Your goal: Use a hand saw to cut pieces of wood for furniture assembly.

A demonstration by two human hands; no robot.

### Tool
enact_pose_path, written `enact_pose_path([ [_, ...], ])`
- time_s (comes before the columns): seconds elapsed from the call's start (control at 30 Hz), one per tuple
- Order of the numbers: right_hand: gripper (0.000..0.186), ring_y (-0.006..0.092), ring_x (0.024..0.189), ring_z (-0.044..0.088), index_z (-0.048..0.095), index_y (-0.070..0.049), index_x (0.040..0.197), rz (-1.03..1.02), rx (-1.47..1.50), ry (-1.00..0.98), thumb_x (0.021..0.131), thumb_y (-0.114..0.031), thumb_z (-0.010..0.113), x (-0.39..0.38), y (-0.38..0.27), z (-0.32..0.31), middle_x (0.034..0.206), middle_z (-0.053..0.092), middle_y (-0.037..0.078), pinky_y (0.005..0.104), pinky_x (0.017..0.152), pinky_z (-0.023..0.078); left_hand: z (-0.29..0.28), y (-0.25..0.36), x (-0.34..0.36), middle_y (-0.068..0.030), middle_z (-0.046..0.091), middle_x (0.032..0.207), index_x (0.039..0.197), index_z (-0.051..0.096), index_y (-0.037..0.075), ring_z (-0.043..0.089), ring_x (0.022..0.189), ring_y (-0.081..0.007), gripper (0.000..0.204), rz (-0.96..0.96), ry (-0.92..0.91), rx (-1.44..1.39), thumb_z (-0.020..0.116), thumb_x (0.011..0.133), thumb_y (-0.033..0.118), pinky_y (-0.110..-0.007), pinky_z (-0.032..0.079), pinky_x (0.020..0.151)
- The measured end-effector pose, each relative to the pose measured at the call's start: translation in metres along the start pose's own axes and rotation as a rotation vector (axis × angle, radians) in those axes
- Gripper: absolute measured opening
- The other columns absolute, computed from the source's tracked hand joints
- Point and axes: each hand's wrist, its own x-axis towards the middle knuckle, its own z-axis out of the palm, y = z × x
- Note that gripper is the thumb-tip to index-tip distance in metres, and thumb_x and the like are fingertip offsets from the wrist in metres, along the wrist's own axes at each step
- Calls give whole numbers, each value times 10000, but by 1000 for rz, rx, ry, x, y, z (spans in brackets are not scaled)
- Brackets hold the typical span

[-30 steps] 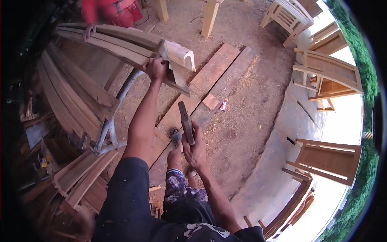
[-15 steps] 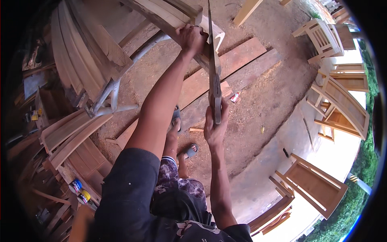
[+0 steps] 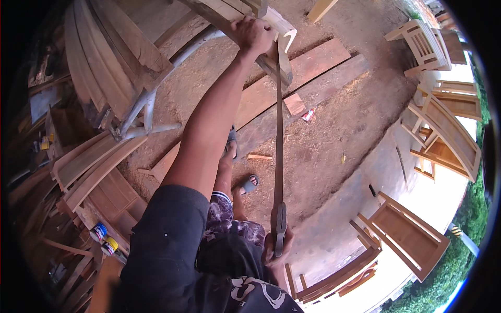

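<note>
My right hand [image 3: 275,249], low in the picture and close to my body, is closed round the handle of a handsaw [image 3: 279,151]. The saw's long thin blade stretches away from me, and its far end meets a wooden piece [image 3: 282,27]. My left hand [image 3: 254,35] is bent over this wood near its end, fingers curled onto it, just left of the blade tip. A curved notch shows at the wood's pale end. The underside of the left hand's grip is hidden.
Reddish planks [image 3: 318,65] lie on the dirt floor under the work, with a small wood block [image 3: 294,104] on them. Curved boards [image 3: 99,62] lean on a pole trestle [image 3: 148,112] at left. Two small cans [image 3: 98,232] sit lower left. Wooden chair frames [image 3: 412,235] stand at right.
My right hand has drawn the handsaw back toward my body, so more of its blade lies on my side of the wood. My left hand stays on the wood.
</note>
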Motion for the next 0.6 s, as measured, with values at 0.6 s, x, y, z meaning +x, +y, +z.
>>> enact_pose_path([
  [0.6, 560, 228, 941, 666, 385, 64, 1462, 46, -26, -8, 956, -72, 583, -26, 33, -18, 1180, 645, 190, 386, 851, 546, -4, 16, -3, -146, 753, 905, 743, 803, 184, 669, 1066, -272, 137, -82, 17, -117, 751, 752, 310, -489, 361, 980],
])
